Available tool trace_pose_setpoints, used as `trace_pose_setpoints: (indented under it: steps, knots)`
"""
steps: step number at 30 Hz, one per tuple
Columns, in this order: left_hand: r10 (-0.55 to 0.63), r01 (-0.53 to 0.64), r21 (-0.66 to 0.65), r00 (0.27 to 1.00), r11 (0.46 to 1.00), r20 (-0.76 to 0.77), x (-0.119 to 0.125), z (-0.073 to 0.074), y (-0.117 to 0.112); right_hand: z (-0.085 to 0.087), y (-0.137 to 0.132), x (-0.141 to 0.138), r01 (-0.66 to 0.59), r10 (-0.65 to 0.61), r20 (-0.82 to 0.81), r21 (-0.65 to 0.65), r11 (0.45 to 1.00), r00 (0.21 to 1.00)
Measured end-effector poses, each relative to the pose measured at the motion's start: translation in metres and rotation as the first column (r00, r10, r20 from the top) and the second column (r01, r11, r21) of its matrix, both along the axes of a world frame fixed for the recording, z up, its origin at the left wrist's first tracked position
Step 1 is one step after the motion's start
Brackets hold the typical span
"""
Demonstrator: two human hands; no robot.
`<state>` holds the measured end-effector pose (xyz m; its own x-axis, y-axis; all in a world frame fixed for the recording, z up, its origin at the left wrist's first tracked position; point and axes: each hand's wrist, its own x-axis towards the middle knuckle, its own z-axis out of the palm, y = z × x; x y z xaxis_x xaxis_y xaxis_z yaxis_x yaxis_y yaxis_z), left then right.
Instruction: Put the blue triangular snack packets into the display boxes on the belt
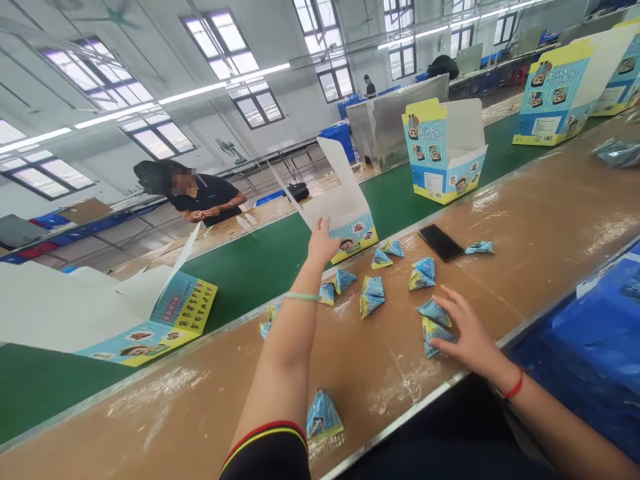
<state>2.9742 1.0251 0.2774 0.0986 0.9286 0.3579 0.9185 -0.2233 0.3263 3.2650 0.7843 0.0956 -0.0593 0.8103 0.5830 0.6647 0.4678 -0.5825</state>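
Two triangular packets point(434, 330) lie on the bench point(480, 307), on the wearer's side of the phone point(441, 242). The right hand point(465, 330) is at them, thumb and fingers spread apart; whether it makes contact cannot be told. The left hand point(324, 241) is at the front wall of the open box point(360, 237), left of the phone; whether its fingers pinch anything cannot be told.

Hazard 1: split grip. The two packets are separate, slanted bodies. If the right hand closes unevenly, one may slip out and slide toward the phone.

Hazard 2: forearm sweep. The left forearm point(290, 340) crosses the bench to the left of the phone, with further packets point(344, 280) close beside it. A low sideways movement may scatter them.

Hazard 3: edge loss. A single packet point(324, 413) sits beside the left sleeve point(270, 457), well to the left of the phone and on its wearer's side. Contact from the sleeve may push it off the bench.

Hazard 4: box shift. Pressure on the front wall may bend the card or turn the open box out of line with the green belt point(250, 267), which runs beyond the phone.
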Motion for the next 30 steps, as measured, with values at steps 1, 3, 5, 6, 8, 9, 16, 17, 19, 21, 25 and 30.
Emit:
trace_pose_setpoints:
  steps: [1, 3, 5, 6, 8, 9, 16, 17, 19, 21, 25, 30]
  knots:
    - [-0.024, 0.024, 0.003, 0.999, 1.0, 0.03, -0.004, 0.001, -0.007, -0.003, 0.0, 0.001, -0.014, 0.014, 0.042, 0.005, 1.0, 0.999]
    - [-0.125, 0.125, 0.01, 0.988, 0.992, 0.091, -0.018, 0.0, -0.032, -0.007, 0.002, 0.003, -0.048, 0.043, 0.128, 0.032, 0.998, 0.991]
    - [-0.25, 0.252, 0.004, 0.958, 0.968, 0.139, -0.039, -0.008, -0.074, -0.009, 0.005, 0.004, -0.075, 0.064, 0.19, 0.055, 0.996, 0.98]
    - [-0.298, 0.303, -0.003, 0.941, 0.953, 0.157, -0.052, -0.014, -0.1, -0.01, 0.007, 0.005, -0.078, 0.064, 0.208, 0.063, 0.995, 0.976]
    - [-0.358, 0.369, -0.031, 0.916, 0.929, 0.18, -0.077, -0.031, -0.159, -0.01, 0.009, 0.005, -0.051, 0.033, 0.221, 0.074, 0.996, 0.975]
    - [-0.37, 0.387, -0.063, 0.91, 0.92, 0.185, -0.088, -0.042, -0.191, -0.009, 0.01, 0.005, -0.029, 0.01, 0.221, 0.083, 0.996, 0.975]
    - [-0.14, 0.205, -0.224, 0.951, 0.953, 0.275, -0.096, -0.155, -0.319, -0.011, 0.015, 0.009, 0.009, -0.032, 0.259, 0.091, 0.996, 0.965]
    - [-0.08, 0.14, -0.188, 0.952, 0.972, 0.296, -0.093, -0.166, -0.321, -0.011, 0.016, 0.009, 0.003, -0.027, 0.277, 0.087, 0.996, 0.961]
    - [0.004, 0.049, -0.143, 0.939, 0.988, 0.345, -0.086, -0.178, -0.319, -0.012, 0.016, 0.008, 0.009, -0.031, 0.294, 0.076, 0.997, 0.955]
    - [0.036, 0.018, -0.137, 0.923, 0.99, 0.382, -0.082, -0.18, -0.316, -0.012, 0.016, 0.007, 0.036, -0.051, 0.288, 0.057, 0.998, 0.956]
    - [-0.008, 0.052, -0.098, 0.917, 0.994, 0.4, -0.083, -0.177, -0.314, -0.011, 0.015, 0.005, 0.072, -0.071, 0.252, 0.008, 0.997, 0.965]
    - [-0.106, 0.12, -0.017, 0.926, 0.993, 0.363, -0.093, -0.19, -0.316, -0.019, 0.018, 0.002, 0.082, -0.084, 0.216, 0.02, 0.996, 0.973]
